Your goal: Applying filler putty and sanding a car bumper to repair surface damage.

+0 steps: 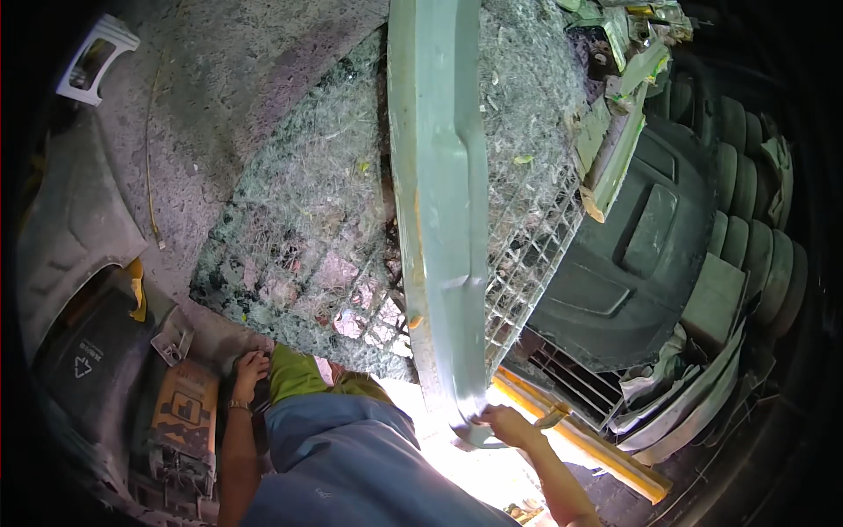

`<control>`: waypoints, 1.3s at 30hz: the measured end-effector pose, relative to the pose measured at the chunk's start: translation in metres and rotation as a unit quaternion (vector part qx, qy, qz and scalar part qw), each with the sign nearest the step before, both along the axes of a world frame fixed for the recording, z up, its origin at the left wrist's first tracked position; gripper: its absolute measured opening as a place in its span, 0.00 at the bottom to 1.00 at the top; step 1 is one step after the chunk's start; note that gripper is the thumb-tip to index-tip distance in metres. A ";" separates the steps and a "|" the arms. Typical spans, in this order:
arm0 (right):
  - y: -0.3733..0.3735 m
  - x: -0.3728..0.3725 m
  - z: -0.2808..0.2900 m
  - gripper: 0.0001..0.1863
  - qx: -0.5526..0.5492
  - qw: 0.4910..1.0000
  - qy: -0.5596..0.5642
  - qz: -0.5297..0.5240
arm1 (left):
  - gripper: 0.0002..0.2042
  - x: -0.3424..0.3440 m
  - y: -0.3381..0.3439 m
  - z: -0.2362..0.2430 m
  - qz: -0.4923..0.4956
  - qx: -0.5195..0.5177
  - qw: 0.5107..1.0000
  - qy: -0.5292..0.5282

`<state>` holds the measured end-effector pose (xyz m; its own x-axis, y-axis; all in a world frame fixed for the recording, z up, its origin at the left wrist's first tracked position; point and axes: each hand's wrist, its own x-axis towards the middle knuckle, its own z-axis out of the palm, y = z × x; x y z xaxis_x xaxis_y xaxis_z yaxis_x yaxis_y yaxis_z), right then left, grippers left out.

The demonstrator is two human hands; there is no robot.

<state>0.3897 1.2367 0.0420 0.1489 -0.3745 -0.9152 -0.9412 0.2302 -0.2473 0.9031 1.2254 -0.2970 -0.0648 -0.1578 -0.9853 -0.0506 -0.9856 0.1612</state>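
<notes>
Panel (long, grey-green) has a stepped right edge.

Lower-centre white glare, dim surroundings, black edges

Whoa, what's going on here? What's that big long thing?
A person's right hand holds the near end of a long grey-green panel, which stretches away from them over a wire grate matted with stringy grey fibres. The left hand is down beside an orange-and-black box, away from the panel; what its fingers touch is too dark to tell. A big black moulded cover is to the right of the grate.
</notes>
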 end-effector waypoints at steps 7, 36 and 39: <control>-0.190 -0.004 0.001 0.15 -0.186 0.907 -0.071 -0.370 | 0.08 0.020 0.014 -0.018 0.059 0.011 0.998 0.008; -0.119 0.058 -0.059 0.35 -0.365 0.927 -0.089 -0.017 | 0.13 0.032 -0.033 0.000 -0.078 0.006 0.997 -0.006; -0.083 0.044 -0.042 0.37 -0.322 0.942 -0.056 -0.074 | 0.13 0.025 -0.031 0.006 -0.050 0.007 0.998 0.041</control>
<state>0.4338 1.1541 -0.0002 0.1340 -0.8706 -0.4734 -0.8698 0.1256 -0.4771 0.9278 1.1949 -0.2911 -0.1605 -0.1331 -0.9780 -0.1353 -0.9785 0.1554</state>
